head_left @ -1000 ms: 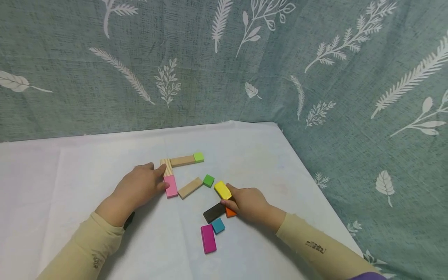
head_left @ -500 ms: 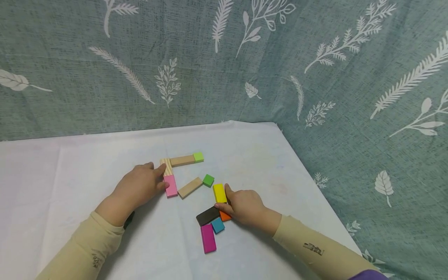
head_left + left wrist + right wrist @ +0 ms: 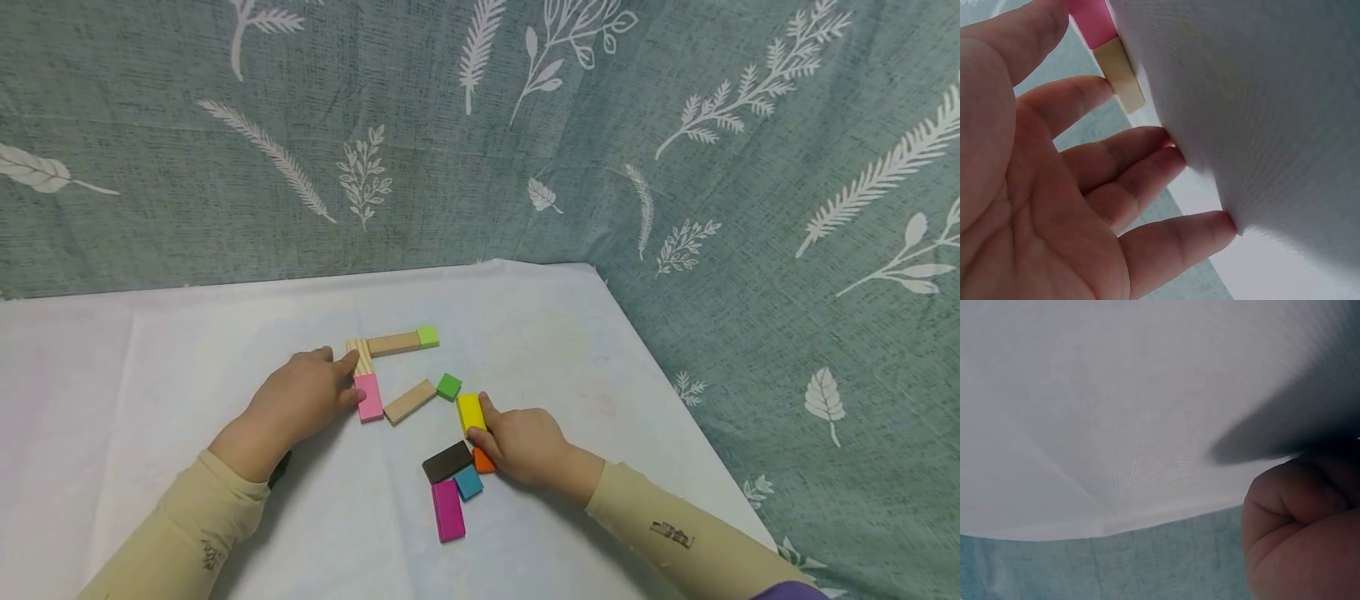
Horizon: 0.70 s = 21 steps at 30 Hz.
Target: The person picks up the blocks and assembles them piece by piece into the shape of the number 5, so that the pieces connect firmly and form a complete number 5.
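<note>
My left hand [image 3: 303, 396] touches a striped wooden block [image 3: 363, 360] with the index finger and a pink block [image 3: 368, 402] with the thumb. In the left wrist view its other fingertips rest on the white cloth, beside the pink block [image 3: 1093, 24] and the wooden block [image 3: 1121, 75]. My right hand [image 3: 528, 443] pinches a yellow block [image 3: 469, 413], index finger along its right side and thumb at its near end. Just below the thumb an orange block [image 3: 483, 462] shows, partly hidden by the hand. The right wrist view shows only curled fingers [image 3: 1300, 531] over cloth.
A plain wooden block [image 3: 394, 344] ends in a lime cube [image 3: 427, 337]. Another wooden block [image 3: 410, 402] slants toward a green cube [image 3: 449, 387]. Nearer lie a black block [image 3: 447, 462], a blue cube [image 3: 468, 482] and a magenta block [image 3: 448, 511]. A patterned curtain [image 3: 420, 183] backs the table.
The yellow block has turned straighter and the orange one has moved slightly left and nearer. The black block slid left to the magenta one. My right thumb shifted onto the yellow block; my left hand stayed.
</note>
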Each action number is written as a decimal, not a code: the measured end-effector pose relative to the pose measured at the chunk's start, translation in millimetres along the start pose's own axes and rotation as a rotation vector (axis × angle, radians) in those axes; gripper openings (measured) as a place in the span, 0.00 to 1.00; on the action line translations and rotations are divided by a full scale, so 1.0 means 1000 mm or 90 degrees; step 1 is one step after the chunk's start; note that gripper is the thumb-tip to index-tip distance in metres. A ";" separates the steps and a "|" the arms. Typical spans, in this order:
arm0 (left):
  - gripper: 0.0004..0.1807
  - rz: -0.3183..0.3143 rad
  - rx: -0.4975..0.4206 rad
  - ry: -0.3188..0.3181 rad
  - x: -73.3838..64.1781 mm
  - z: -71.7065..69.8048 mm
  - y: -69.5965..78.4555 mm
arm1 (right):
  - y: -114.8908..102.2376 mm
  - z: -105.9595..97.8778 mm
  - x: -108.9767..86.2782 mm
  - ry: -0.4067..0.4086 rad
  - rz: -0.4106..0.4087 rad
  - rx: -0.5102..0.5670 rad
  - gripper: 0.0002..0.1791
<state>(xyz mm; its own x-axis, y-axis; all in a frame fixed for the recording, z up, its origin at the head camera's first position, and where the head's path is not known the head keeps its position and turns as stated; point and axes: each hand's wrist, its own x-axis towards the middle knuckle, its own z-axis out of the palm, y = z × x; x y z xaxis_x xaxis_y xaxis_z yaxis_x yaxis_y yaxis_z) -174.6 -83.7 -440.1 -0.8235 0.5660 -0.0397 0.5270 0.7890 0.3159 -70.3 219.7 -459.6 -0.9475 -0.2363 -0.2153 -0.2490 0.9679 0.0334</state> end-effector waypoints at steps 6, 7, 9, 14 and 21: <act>0.31 0.004 0.007 0.011 0.000 -0.001 0.001 | 0.000 -0.001 0.001 -0.010 0.008 0.009 0.39; 0.31 0.005 0.008 0.012 0.000 0.000 0.001 | 0.000 -0.001 0.001 -0.008 0.007 0.008 0.38; 0.30 0.003 0.008 0.011 0.000 0.000 0.001 | 0.000 0.000 0.001 0.000 0.002 0.004 0.38; 0.31 0.003 0.005 0.012 0.000 0.000 0.000 | 0.001 0.001 0.001 0.014 -0.008 0.004 0.37; 0.32 -0.004 0.004 -0.005 0.001 0.001 0.000 | 0.009 -0.006 -0.003 -0.018 0.010 0.053 0.39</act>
<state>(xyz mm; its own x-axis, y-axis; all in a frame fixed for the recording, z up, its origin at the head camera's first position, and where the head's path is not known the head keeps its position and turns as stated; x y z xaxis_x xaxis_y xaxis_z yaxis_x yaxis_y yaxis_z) -175.3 -82.4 -441.1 -0.8250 0.5630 -0.0488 0.5234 0.7938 0.3097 -71.2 228.8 -453.2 -0.9451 -0.2194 -0.2424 -0.2150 0.9756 -0.0447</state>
